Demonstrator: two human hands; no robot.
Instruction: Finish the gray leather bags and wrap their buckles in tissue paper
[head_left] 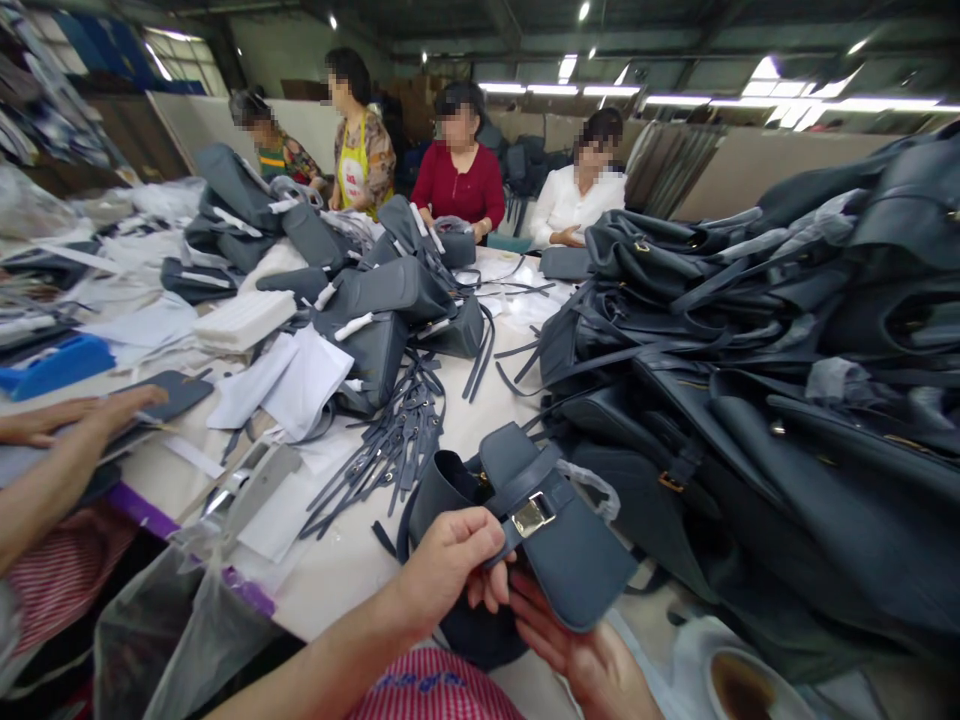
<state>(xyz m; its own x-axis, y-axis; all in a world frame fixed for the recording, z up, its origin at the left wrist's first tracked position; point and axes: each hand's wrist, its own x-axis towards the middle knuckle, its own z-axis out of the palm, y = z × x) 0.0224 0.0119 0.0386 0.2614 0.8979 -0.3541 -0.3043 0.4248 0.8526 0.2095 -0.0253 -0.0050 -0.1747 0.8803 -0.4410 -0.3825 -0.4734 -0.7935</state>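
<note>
Worktable [346,562], near edge: left hand [456,552] pinching buckle strap [511,539] of navy flap bag [585,560]. Right hand [574,650] underneath, partly hidden; can't tell its grip.

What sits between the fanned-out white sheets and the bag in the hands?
The head view shows a loose pile of dark straps between the white sheets and the bag, then bare tabletop nearer the bag.
</note>
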